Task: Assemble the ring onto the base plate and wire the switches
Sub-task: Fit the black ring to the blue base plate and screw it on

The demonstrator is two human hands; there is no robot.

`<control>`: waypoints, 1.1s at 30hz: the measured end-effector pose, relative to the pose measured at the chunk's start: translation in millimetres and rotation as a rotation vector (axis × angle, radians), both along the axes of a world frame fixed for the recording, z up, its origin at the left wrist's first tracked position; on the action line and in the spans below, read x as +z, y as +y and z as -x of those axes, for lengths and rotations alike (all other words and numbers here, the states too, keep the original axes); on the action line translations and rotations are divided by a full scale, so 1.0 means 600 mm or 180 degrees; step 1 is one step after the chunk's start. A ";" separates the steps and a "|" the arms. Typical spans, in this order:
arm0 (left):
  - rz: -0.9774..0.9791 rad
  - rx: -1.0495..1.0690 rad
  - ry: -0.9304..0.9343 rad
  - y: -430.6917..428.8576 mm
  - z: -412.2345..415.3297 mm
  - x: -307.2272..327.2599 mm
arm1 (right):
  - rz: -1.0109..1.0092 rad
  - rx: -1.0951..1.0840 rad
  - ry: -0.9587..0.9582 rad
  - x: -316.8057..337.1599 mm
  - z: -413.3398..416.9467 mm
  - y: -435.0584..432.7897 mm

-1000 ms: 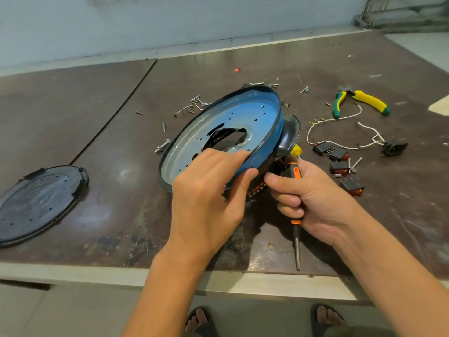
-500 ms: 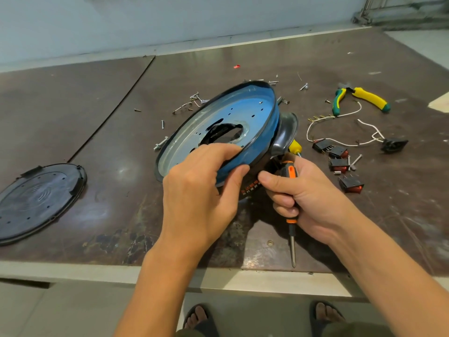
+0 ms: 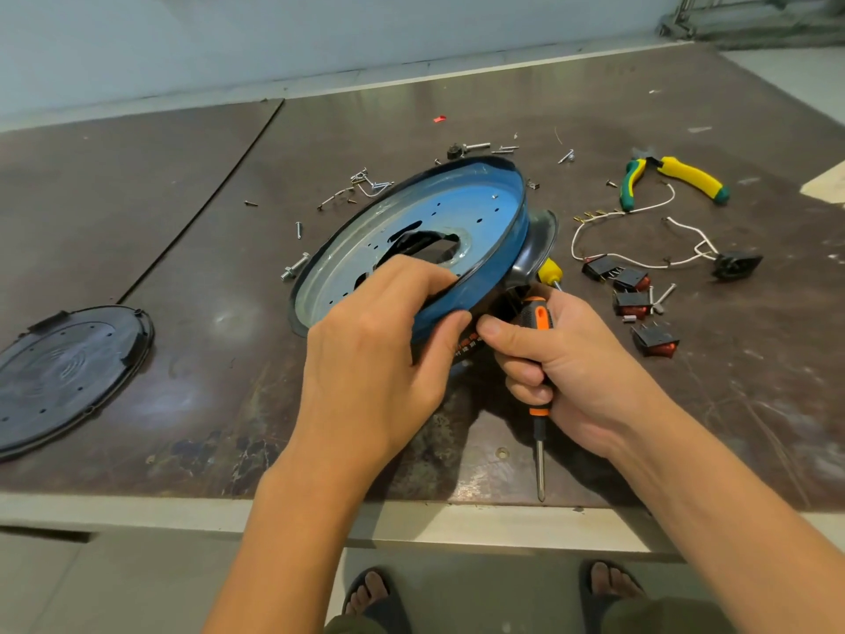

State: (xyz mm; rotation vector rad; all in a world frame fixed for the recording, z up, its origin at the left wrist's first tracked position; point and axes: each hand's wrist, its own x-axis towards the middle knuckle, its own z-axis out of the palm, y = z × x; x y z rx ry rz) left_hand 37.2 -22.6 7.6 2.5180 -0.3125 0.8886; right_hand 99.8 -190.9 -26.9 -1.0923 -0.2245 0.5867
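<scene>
A blue metal base plate (image 3: 457, 212) with a central hole stands tilted on the table, its open side toward me. A black ring (image 3: 537, 249) sits behind its right edge, mostly hidden. My left hand (image 3: 375, 354) grips the plate's near rim, fingers inside and thumb outside. My right hand (image 3: 567, 363) holds a black and orange screwdriver (image 3: 535, 354), its tip pointing at me, while the thumb presses the black part under the rim. Several red and black switches (image 3: 633, 304) lie to the right, with white wires (image 3: 640, 253).
Yellow and green pliers (image 3: 676, 180) lie at the back right. Loose screws (image 3: 366, 183) are scattered behind the plate. A black round cover (image 3: 68, 372) lies at the left. A yellow-handled tool (image 3: 548, 270) pokes out behind the ring. The table's front edge (image 3: 411, 519) is close.
The view has shifted slightly. Both hands keep their hold, and the plate stays tilted in about the same pose.
</scene>
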 end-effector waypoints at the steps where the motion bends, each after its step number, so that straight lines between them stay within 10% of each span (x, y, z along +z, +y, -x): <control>1: 0.0025 0.0000 0.0021 -0.001 0.000 0.000 | 0.0018 -0.0012 -0.0028 0.000 0.000 0.001; 20: 0.1055 -0.0532 0.1215 0.031 0.012 0.040 | 0.0268 0.0054 -0.0270 0.007 -0.001 0.001; 33: -0.0071 -0.0323 0.0499 -0.003 0.000 0.005 | 0.0938 0.0333 -0.0178 0.014 -0.015 -0.025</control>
